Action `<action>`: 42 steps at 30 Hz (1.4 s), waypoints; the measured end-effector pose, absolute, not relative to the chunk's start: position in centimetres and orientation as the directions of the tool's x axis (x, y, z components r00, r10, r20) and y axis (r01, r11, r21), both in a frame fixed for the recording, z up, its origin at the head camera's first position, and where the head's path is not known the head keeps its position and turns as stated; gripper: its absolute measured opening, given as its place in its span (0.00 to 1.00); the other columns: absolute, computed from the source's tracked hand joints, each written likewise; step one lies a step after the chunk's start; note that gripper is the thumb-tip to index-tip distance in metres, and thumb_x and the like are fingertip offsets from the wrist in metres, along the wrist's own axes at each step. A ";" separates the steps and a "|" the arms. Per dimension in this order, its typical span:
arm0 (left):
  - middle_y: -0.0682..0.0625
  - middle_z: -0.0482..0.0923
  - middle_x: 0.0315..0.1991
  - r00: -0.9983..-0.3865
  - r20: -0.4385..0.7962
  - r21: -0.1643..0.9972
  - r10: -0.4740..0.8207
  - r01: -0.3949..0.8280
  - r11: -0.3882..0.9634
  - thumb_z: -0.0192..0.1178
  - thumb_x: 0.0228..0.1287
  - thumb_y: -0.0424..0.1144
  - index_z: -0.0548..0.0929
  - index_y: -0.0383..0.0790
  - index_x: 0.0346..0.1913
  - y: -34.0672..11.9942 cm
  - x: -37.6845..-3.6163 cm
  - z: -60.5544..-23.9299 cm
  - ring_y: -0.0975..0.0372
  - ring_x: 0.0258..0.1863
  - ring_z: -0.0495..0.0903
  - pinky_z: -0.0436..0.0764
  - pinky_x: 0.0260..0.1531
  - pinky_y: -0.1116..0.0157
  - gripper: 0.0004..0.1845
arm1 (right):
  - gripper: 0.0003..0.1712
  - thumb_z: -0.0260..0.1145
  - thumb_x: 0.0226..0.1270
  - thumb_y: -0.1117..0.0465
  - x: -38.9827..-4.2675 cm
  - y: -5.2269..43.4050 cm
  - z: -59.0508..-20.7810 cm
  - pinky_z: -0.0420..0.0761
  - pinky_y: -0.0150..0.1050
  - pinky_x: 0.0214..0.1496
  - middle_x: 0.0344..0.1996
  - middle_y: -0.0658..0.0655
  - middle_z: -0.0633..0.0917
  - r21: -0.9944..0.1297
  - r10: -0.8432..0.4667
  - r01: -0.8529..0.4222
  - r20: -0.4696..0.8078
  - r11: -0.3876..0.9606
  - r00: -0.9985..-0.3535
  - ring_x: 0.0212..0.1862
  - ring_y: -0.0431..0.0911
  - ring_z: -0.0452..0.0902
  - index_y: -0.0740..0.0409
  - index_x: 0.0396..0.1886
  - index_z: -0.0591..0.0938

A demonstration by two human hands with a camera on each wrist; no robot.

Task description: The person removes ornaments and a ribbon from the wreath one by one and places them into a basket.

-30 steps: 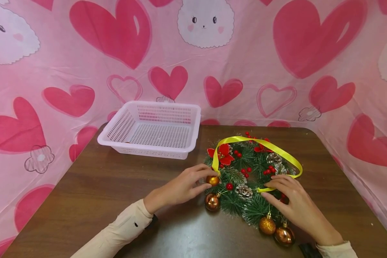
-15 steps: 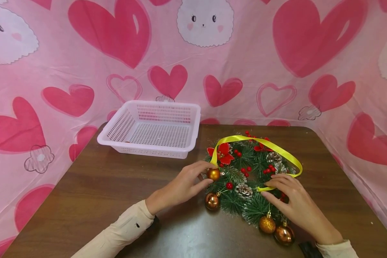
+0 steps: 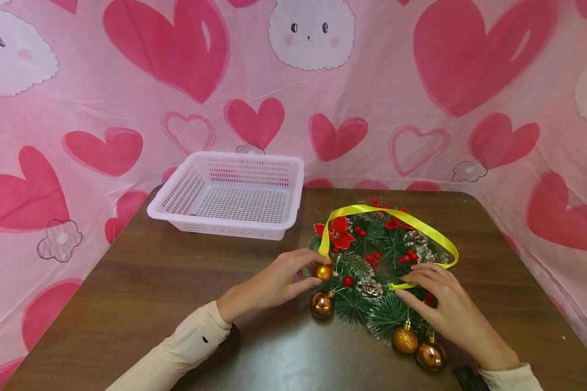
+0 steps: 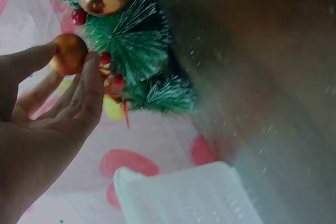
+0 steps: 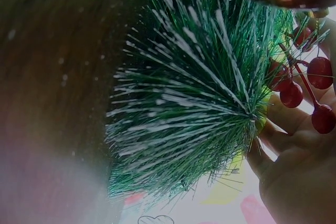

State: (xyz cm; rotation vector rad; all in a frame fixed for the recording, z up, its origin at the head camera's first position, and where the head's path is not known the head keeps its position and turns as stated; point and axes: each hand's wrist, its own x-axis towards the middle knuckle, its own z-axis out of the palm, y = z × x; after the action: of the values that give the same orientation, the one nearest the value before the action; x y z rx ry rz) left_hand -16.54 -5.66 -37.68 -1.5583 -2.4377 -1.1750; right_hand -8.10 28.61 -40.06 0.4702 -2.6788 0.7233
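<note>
A green pine wreath (image 3: 352, 310) lies on the brown table, with red berries, a red poinsettia (image 3: 339, 233) and pinecones (image 3: 370, 290). At its left side my left hand (image 3: 269, 279) pinches a small matte gold bauble (image 3: 323, 272) between thumb and fingers; the left wrist view shows the same bauble (image 4: 69, 54) in the fingertips. A yellow ribbon (image 3: 401, 214) arches over the wreath's far side. Its near end passes between the thumb and fingers of my right hand (image 3: 450, 307), over the wreath's right side. In the right wrist view, frosted needles (image 5: 189, 114) cover those fingertips.
A white perforated plastic basket (image 3: 235, 227) stands at the back left of the table (image 3: 166, 293). Other baubles hang at the wreath's near edge: a shiny copper bauble (image 3: 321, 305), a glittery gold bauble (image 3: 405, 340) and another copper bauble (image 3: 431, 357). A pink heart-print cloth (image 3: 293, 87) hangs behind.
My left hand has lifted the gold bauble slightly, then lowered it again, and the bauble has turned a little. The right hand, ribbon and wreath look unmoved.
</note>
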 end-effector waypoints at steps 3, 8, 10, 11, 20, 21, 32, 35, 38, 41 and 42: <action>0.49 0.80 0.52 -0.490 0.344 0.569 0.801 0.788 0.238 0.64 0.68 0.35 0.79 0.36 0.59 -6.1 -16.5 -37.3 0.65 0.45 0.79 0.82 0.43 0.69 0.18 | 0.14 0.74 0.61 0.51 -8.2 28.6 -40.1 0.63 0.68 0.58 0.50 0.57 0.84 -0.422 -0.229 -0.397 0.396 0.815 -0.889 0.57 0.56 0.71 0.51 0.44 0.87; 0.50 0.79 0.51 -0.495 0.232 0.573 0.837 0.765 0.294 0.64 0.68 0.35 0.80 0.36 0.58 -7.0 -16.4 -36.1 0.65 0.46 0.79 0.82 0.44 0.70 0.17 | 0.14 0.74 0.61 0.51 -8.2 28.6 -40.1 0.63 0.68 0.58 0.49 0.57 0.84 -0.422 -0.230 -0.402 0.402 0.812 -0.886 0.57 0.55 0.72 0.51 0.43 0.87; 0.50 0.79 0.51 -0.499 0.200 0.575 0.844 0.757 0.311 0.64 0.68 0.35 0.80 0.37 0.58 -7.3 -16.3 -35.6 0.65 0.46 0.79 0.82 0.44 0.70 0.17 | 0.14 0.74 0.61 0.51 -8.2 28.6 -40.1 0.63 0.68 0.58 0.49 0.57 0.84 -0.424 -0.229 -0.401 0.400 0.812 -0.887 0.57 0.56 0.72 0.51 0.43 0.87; 0.50 0.79 0.51 -0.499 0.188 0.573 0.846 0.755 0.318 0.64 0.68 0.36 0.80 0.37 0.58 -7.4 -16.3 -35.4 0.65 0.47 0.79 0.82 0.44 0.70 0.17 | 0.14 0.74 0.61 0.51 -8.2 28.6 -40.1 0.63 0.69 0.58 0.49 0.57 0.84 -0.424 -0.229 -0.400 0.400 0.812 -0.888 0.57 0.56 0.72 0.51 0.44 0.87; 0.52 0.79 0.53 -0.460 0.159 0.578 0.874 0.761 0.295 0.62 0.70 0.37 0.81 0.41 0.58 -7.6 -15.6 -34.4 0.67 0.52 0.77 0.81 0.47 0.70 0.16 | 0.14 0.75 0.61 0.51 -7.9 28.6 -40.1 0.63 0.69 0.58 0.50 0.57 0.83 -0.429 -0.221 -0.394 0.399 0.813 -0.890 0.58 0.57 0.71 0.51 0.44 0.87; 0.53 0.79 0.53 -0.459 0.161 0.578 0.874 0.761 0.293 0.62 0.70 0.37 0.81 0.41 0.58 -7.6 -15.6 -34.3 0.68 0.52 0.77 0.81 0.47 0.71 0.16 | 0.14 0.75 0.61 0.51 -7.9 28.6 -40.1 0.63 0.69 0.58 0.50 0.57 0.83 -0.430 -0.221 -0.394 0.398 0.813 -0.890 0.58 0.57 0.71 0.52 0.44 0.87; 0.57 0.78 0.51 -0.485 0.175 0.620 0.857 0.730 0.287 0.63 0.69 0.39 0.81 0.45 0.59 -8.4 -15.3 -32.8 0.70 0.49 0.77 0.80 0.45 0.73 0.17 | 0.14 0.75 0.60 0.52 -8.1 28.6 -40.1 0.64 0.68 0.58 0.50 0.57 0.83 -0.423 -0.227 -0.406 0.411 0.810 -0.883 0.57 0.56 0.71 0.51 0.44 0.87; 0.57 0.79 0.52 -0.504 0.214 0.614 0.837 0.735 0.286 0.64 0.69 0.39 0.81 0.44 0.59 -8.6 -15.5 -32.7 0.69 0.47 0.78 0.81 0.44 0.72 0.17 | 0.14 0.75 0.60 0.52 -8.0 28.6 -40.1 0.64 0.69 0.58 0.50 0.57 0.83 -0.425 -0.226 -0.402 0.406 0.811 -0.885 0.58 0.57 0.71 0.51 0.44 0.87; 0.56 0.80 0.52 -0.510 0.280 0.593 0.813 0.758 0.272 0.65 0.68 0.39 0.81 0.42 0.58 -8.7 -15.8 -32.8 0.68 0.45 0.78 0.81 0.43 0.71 0.17 | 0.15 0.75 0.61 0.51 -8.0 28.5 -40.0 0.63 0.69 0.58 0.51 0.58 0.83 -0.426 -0.222 -0.395 0.399 0.814 -0.890 0.58 0.57 0.71 0.51 0.44 0.87; 0.54 0.82 0.50 -0.501 0.348 0.567 0.793 0.785 0.247 0.65 0.67 0.37 0.81 0.40 0.57 -8.7 -16.1 -32.8 0.67 0.45 0.79 0.81 0.44 0.69 0.17 | 0.15 0.74 0.61 0.51 -8.0 28.5 -40.1 0.63 0.69 0.58 0.51 0.58 0.83 -0.428 -0.221 -0.391 0.395 0.815 -0.892 0.58 0.57 0.71 0.51 0.44 0.87; 0.54 0.82 0.50 -0.500 0.364 0.565 0.786 0.789 0.240 0.66 0.67 0.37 0.81 0.40 0.57 -8.7 -16.2 -32.8 0.67 0.45 0.80 0.82 0.44 0.68 0.17 | 0.15 0.74 0.61 0.51 -8.0 28.5 -40.1 0.63 0.69 0.58 0.51 0.58 0.83 -0.429 -0.220 -0.391 0.396 0.814 -0.892 0.58 0.57 0.71 0.51 0.44 0.87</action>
State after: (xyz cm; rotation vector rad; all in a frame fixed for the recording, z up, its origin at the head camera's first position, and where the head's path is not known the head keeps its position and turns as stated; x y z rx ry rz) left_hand -16.19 -8.74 -32.84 -1.5689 -2.4696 -1.1306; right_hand -7.97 28.54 -40.07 0.4643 -2.6704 0.7330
